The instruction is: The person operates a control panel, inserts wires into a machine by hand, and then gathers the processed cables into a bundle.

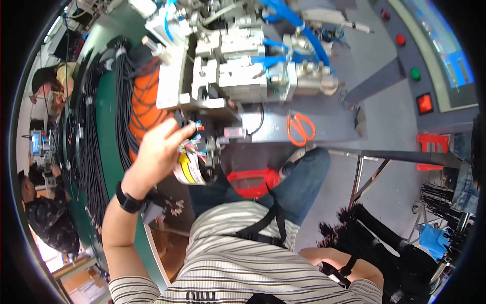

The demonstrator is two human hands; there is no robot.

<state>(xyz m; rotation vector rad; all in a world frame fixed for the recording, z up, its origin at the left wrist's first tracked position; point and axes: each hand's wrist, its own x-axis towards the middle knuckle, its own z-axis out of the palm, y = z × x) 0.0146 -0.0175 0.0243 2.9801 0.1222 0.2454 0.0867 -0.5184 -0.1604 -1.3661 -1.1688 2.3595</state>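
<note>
Head view: left hand (162, 147) is raised in front of a grey metal machine (238, 71), its fingers pinched around a small bundle of coloured wire ends (195, 139), which sits just under the machine's dark front opening. The wires lie between the fingertips and the machine's lower edge, touching or almost touching it; which, I cannot tell. A black wristband (129, 201) circles the left wrist. Blue hoses (298, 30) run over the top of the machine. Just right of the machine, orange-handled scissors (301, 127) lie on the grey tabletop (344, 121). Bundles of black cables (109, 131) hang along the green edge at the left, beside an orange coil (147, 104). Right arm comes in low at the lower right, bent at the elbow; the right hand is hidden, so whether it is clenched or released cannot be told. A red container (250, 182) stands below, near the person's knee in blue jeans (304, 177).
</note>
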